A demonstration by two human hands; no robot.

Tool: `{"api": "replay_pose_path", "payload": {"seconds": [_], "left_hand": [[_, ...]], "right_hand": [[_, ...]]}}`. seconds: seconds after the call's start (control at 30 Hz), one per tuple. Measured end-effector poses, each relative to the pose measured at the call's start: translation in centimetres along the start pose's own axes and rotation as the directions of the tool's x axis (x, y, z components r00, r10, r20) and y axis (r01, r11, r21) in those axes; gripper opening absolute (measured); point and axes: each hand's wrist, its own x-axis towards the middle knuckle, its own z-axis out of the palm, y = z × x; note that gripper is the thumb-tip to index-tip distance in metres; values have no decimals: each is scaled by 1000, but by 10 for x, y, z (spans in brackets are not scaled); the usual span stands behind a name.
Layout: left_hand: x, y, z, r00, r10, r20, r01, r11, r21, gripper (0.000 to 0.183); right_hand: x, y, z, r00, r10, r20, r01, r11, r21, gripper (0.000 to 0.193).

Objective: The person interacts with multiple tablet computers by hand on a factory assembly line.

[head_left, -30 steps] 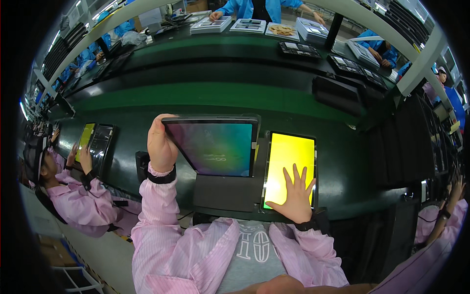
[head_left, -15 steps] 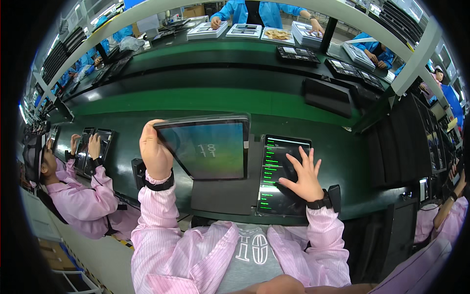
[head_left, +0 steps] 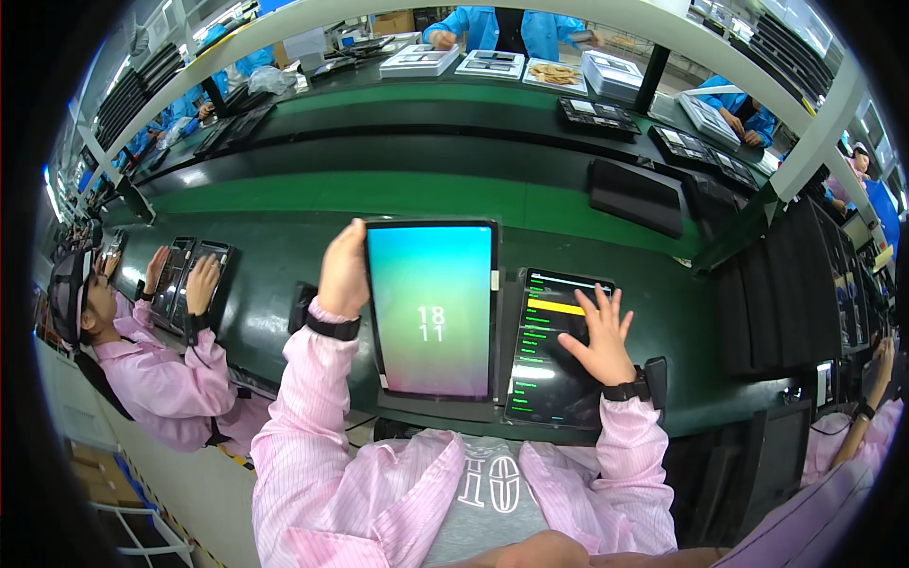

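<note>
My left hand (head_left: 344,270) grips a tablet (head_left: 434,350) by its upper left edge; its lit screen shows a blue-green to pink gradient and faces me. Beneath that tablet a dark mat (head_left: 445,410) shows along the lower edge. To the right lies a second tablet (head_left: 544,379) with a black screen, a list of green lines and one yellow bar. Over its upper right part my right hand (head_left: 603,336) is spread with fingers apart, holding nothing. Whether a fingertip touches the glass I cannot tell. Dark bands circle both my wrists.
At left a co-worker in pink (head_left: 161,379) handles tablets on the same green bench (head_left: 275,246). Beyond the bench, people in blue sit by white trays (head_left: 417,62). A black panel (head_left: 634,197) lies at the far right, near dark stacked foam (head_left: 772,293) and a metal frame post (head_left: 805,151).
My left hand has turned the held tablet from tilted to facing me, and its screen has brightened. On the right tablet a yellow bar has appeared under my spread right hand.
</note>
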Motion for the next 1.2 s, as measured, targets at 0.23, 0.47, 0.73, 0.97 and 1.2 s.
{"api": "replay_pose_path", "payload": {"seconds": [0.23,0.47,0.73,0.97,1.2], "left_hand": [[28,-86,-34,1000,-18,10,14,950,313,52],[-4,-57,4,879,-166,447,-475,-202,857,101],[-24,-67,-43,876,328,355,-424,169,890,47],[-67,-67,-28,900,104,424,-432,357,828,40],[-56,-62,4,829,-50,557,-519,301,800,45]], "right_hand": [[-14,18,-5,995,96,-16,-93,986,135,81],[-21,-1,-14,999,38,-9,-36,983,179,81],[-7,-38,-6,974,-201,106,191,976,101,81],[28,-59,9,896,-417,150,381,897,223,73],[53,-67,25,822,-527,216,514,849,119,72]]}}
